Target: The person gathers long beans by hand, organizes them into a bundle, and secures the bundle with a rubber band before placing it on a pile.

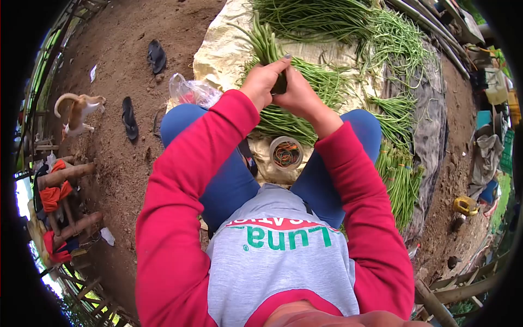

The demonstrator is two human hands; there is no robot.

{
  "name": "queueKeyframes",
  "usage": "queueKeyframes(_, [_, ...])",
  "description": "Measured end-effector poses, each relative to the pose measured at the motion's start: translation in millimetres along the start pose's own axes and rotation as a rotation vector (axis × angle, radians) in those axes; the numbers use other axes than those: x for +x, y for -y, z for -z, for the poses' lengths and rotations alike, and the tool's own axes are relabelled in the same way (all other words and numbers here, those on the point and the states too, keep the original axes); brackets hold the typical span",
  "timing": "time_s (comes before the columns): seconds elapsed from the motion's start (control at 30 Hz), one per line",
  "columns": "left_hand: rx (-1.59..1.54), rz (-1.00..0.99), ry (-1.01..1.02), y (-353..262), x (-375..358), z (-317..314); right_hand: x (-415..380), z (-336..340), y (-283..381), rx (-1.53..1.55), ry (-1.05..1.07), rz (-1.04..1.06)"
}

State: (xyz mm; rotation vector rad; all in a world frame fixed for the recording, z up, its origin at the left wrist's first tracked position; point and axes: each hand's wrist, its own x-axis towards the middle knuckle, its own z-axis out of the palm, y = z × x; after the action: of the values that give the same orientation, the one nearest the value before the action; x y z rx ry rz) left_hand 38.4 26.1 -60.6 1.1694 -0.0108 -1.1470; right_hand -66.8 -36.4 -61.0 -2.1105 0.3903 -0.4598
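A bunch of long green beans (265, 46) is gripped between my two hands, its upper ends fanning out past my fingers. My left hand (260, 83) is wrapped round it from the left, and my right hand (299, 95) closes on it from the right. The lower end of the bunch shows between my palms. Under my hands lies a pile of loose long beans (324, 82) on a pale sheet (220, 41). Between my knees stands a small round tub (286, 153) holding coloured rubber bands.
More long beans (316, 19) lie at the back of the sheet. Bundled beans (400, 180) are on the right over a dark cloth (433, 136). A clear plastic bag (193, 90) sits by my left knee. Black slippers (129, 118) and a cat (80, 113) are on the dirt at left.
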Motion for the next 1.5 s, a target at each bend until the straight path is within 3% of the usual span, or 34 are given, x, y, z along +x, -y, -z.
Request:
queueKeyframes(0.03, [0.005, -0.005, 0.002, -7, -2, 4, -3, 5, 2, 0.188, 0.044, 0.094])
queueKeyframes(0.1, [0.044, -0.095, 0.138, -19, -6, 14, -7, 15, 4, 0.827, -0.010, -0.204])
queueKeyframes(0.13, [0.044, -0.113, 0.122, -26, -11, 11, -6, 20, -3, 0.889, -0.151, -0.235])
queueKeyframes(0.17, [0.106, -0.147, 0.135, -27, -4, 18, -4, 29, -10, 0.822, -0.210, -0.322])
queueKeyframes(0.27, [0.220, -0.120, 0.126, -26, -2, 18, 1, 41, -25, 0.613, -0.080, -0.375])
queueKeyframes(0.33, [0.179, -0.097, 0.304, -29, -6, 12, 6, 29, -22, 0.961, 0.098, -0.291])
queueKeyframes(0.37, [0.177, -0.097, 0.305, -29, -8, 6, 9, 25, -19, 0.959, 0.099, -0.292])
queueKeyframes(0.43, [0.006, -0.114, 0.424, -26, -12, -8, 14, 18, -11, 1.079, 0.129, -0.076])
queueKeyframes(0.5, [0.039, -0.197, 0.407, -24, -10, -6, 19, 17, -10, 1.121, 0.117, -0.062])
queueKeyframes(0.57, [0.361, -0.529, 0.346, -30, -6, -6, 18, 27, -1, 1.014, 0.237, -0.162])
queueKeyframes(0.6, [0.570, -0.738, 0.212, -33, -5, -5, 19, 30, 6, 0.932, 0.330, -0.216])
queueKeyframes(0.63, [0.567, -0.741, 0.214, -42, -7, -3, 18, 30, 4, 0.927, 0.330, -0.214])
queueKeyframes(0.7, [0.334, -0.361, 0.347, -60, -10, 3, 14, 25, 0, 0.716, 0.468, -0.316])
queueKeyframes(0.83, [0.256, -0.105, 0.290, -52, -1, 7, 9, 18, -4, 0.884, 0.394, -0.385])
queueKeyframes(0.9, [0.229, -0.146, 0.317, -45, -4, 0, 9, 24, -5, 0.941, 0.393, -0.442])
queueKeyframes(0.97, [0.283, -0.171, 0.363, -46, -7, -4, 7, 22, 2, 1.002, 0.222, -0.429])
queueKeyframes(1.03, [0.308, -0.195, 0.396, -42, -1, 0, 7, 19, -9, 0.937, 0.199, -0.357])
queueKeyframes(1.1, [0.067, -0.280, 0.349, -40, 0, 2, 6, 19, -16, 0.972, 0.074, -0.388])
queueKeyframes(1.17, [-0.014, -0.205, 0.387, -52, 7, 12, 5, 24, -17, 1.028, 0.066, -0.402])
queueKeyframes(1.3, [-0.249, -0.216, 0.249, -72, 15, 33, 6, 32, -8, 0.960, -0.006, -0.398])
queueKeyframes(1.37, [-0.179, -0.411, -0.002, -87, 23, 48, 2, 42, -15, 0.916, -0.126, -0.491])
queueKeyframes(1.47, [-0.027, -0.518, -0.355, -94, 69, 88, -5, 53, -16, 0.972, -0.259, -0.495])
queueKeyframes(1.5, [-0.024, -0.520, -0.360, -90, 90, 103, -6, 56, -16, 0.970, -0.308, -0.501])
